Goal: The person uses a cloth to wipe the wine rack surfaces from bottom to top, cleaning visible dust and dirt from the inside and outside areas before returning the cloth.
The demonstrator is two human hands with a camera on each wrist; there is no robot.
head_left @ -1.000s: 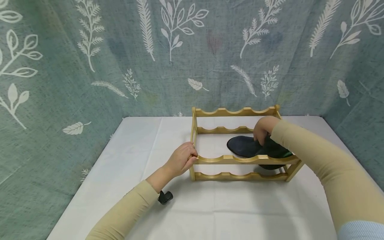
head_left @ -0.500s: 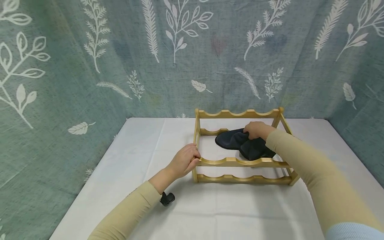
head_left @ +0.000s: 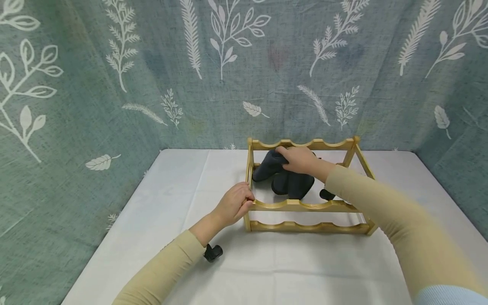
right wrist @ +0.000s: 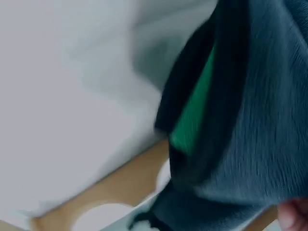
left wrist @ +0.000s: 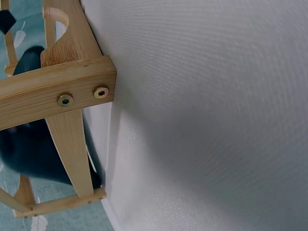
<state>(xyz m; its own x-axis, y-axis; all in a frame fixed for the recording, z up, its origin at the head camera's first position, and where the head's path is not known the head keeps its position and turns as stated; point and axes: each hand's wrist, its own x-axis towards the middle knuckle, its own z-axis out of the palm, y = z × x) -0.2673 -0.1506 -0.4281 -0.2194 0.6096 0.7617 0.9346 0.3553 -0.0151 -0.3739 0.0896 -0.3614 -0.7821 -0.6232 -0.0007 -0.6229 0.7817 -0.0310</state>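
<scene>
A four-sided wooden rack (head_left: pixel 309 206) with scalloped rails stands on the white cloth. My left hand (head_left: pixel 233 202) grips its front left corner, fingers curled over the end bar. Inside the rack, toward its left end, is a soft dark navy cloth item (head_left: pixel 293 184) with rounded lobes. My right hand (head_left: pixel 303 161) pinches it from above. In the right wrist view, the cloth item (right wrist: pixel 260 120) has a green inner part and dark edging; only a fingertip (right wrist: pixel 291 216) shows. Behind the rack's end bars (left wrist: pixel 72 149) in the left wrist view, part of the cloth is visible.
A small black device (head_left: pixel 212 253) is under my left wrist, and another black piece (head_left: pixel 327 195) is below my right wrist. White cloth (head_left: pixel 305 271) covers the table. A green leaf-patterned curtain (head_left: pixel 213 114) hangs behind and at both sides.
My right hand has moved left inside the rack, drawing the navy cloth item from the right end toward the left. My left hand keeps its grip on the corner.
</scene>
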